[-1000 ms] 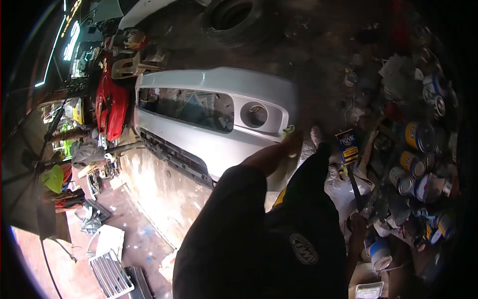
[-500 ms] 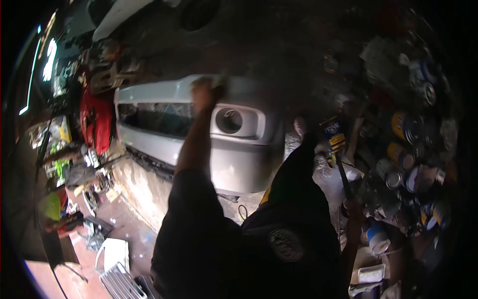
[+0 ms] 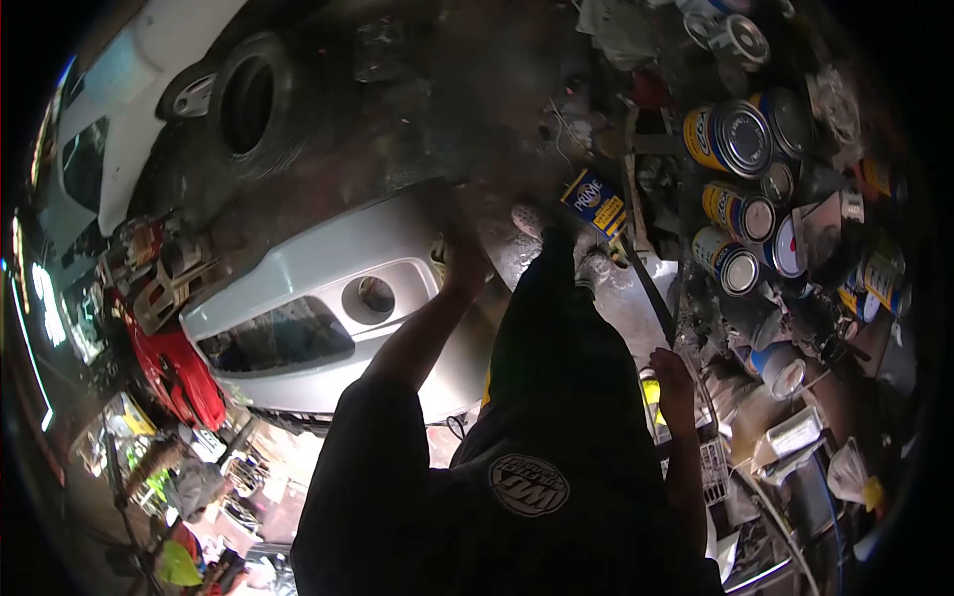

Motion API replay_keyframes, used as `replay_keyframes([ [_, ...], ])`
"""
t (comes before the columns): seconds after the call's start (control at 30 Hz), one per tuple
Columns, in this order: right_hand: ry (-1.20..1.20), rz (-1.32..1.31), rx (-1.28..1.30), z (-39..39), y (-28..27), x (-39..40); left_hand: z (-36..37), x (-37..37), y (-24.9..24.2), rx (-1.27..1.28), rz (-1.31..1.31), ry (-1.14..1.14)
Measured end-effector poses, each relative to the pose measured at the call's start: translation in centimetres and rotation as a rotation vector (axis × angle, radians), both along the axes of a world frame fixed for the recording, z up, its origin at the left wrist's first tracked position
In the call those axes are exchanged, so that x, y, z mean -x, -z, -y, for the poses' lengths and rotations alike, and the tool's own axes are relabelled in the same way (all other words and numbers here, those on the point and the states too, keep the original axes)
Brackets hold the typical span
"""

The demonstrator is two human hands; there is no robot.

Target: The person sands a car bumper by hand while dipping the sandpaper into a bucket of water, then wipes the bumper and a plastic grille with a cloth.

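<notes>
A silver-grey car bumper (image 3: 328,248) with a round lamp opening and a long dark grille opening lies to my left. My left hand (image 3: 465,266) is on its near end, fingers closed around a small yellowish pad (image 3: 438,256); its exact kind is not clear. Low on the right, my right hand (image 3: 675,382) is closed at the end of a long dark bar (image 3: 651,296), which slants up and away. A blue and yellow box-like container marked PRIME (image 3: 596,206) sits beyond the bar's far end, close to my foot (image 3: 527,221).
Several blue-and-yellow paint cans (image 3: 730,139) crowd the right side. A tyre (image 3: 248,94) and a white car body panel (image 3: 149,89) are at the upper left. A red car part (image 3: 174,368) lies beyond the bumper. A white tray (image 3: 790,437) is at the lower right.
My left hand has moved along the bumper from beside the round opening to its near end. My view has turned, so the paint cans and tyre show more clearly.
</notes>
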State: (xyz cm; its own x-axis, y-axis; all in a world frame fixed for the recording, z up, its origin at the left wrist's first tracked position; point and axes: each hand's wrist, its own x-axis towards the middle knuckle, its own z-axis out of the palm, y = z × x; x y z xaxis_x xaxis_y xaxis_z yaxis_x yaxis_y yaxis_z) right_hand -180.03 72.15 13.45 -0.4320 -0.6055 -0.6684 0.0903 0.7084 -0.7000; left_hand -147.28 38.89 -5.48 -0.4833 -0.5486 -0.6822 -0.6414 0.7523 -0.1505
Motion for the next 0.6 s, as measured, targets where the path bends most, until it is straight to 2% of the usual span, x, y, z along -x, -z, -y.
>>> replay_keyframes([
  [0.1,-0.037,-0.048,-0.096,1.0,-1.7,-0.3,-1.8,0.3,0.2,0.033,0.071,0.314],
  [0.2,-0.038,-0.024,-0.119,0.1,-0.7,-1.3,3.4,3.0,0.5,-0.241,0.234,0.207],
  [0.23,-0.02,0.02,-0.164,1.0,-1.0,-1.4,5.7,2.4,3.6,-0.182,0.268,0.211],
  [0.3,0.017,0.105,-0.263,3.7,-2.5,-1.9,11.1,4.0,4.5,-0.121,0.381,0.223],
  [0.33,0.03,0.135,-0.201,4.1,-2.5,-2.1,14.3,7.1,1.0,-0.125,0.463,0.229],
  [0.37,0.0,0.092,-0.213,3.6,-1.8,-2.2,16.8,7.6,0.9,-0.162,0.428,0.186],
  [0.4,-0.037,0.051,-0.229,2.7,-0.9,-2.6,19.2,7.2,2.0,-0.205,0.395,0.138],
  [0.43,-0.079,0.016,-0.249,1.7,-0.6,-2.7,21.8,6.1,5.3,-0.334,0.418,0.082],
  [0.47,-0.025,0.065,-0.289,2.2,-0.9,-2.6,23.8,4.8,8.0,-0.476,0.414,0.278],
  [0.5,-0.027,0.06,-0.336,2.1,-0.6,-2.4,25.2,4.0,11.1,-0.666,0.482,0.911],
  [0.57,-0.028,0.06,-0.424,1.6,-0.4,-2.5,24.6,3.7,11.6,-0.592,0.42,0.392],
  [0.6,-0.081,0.024,-0.371,0.1,0.3,-2.7,23.7,4.3,10.8,-0.568,0.423,0.364],
])
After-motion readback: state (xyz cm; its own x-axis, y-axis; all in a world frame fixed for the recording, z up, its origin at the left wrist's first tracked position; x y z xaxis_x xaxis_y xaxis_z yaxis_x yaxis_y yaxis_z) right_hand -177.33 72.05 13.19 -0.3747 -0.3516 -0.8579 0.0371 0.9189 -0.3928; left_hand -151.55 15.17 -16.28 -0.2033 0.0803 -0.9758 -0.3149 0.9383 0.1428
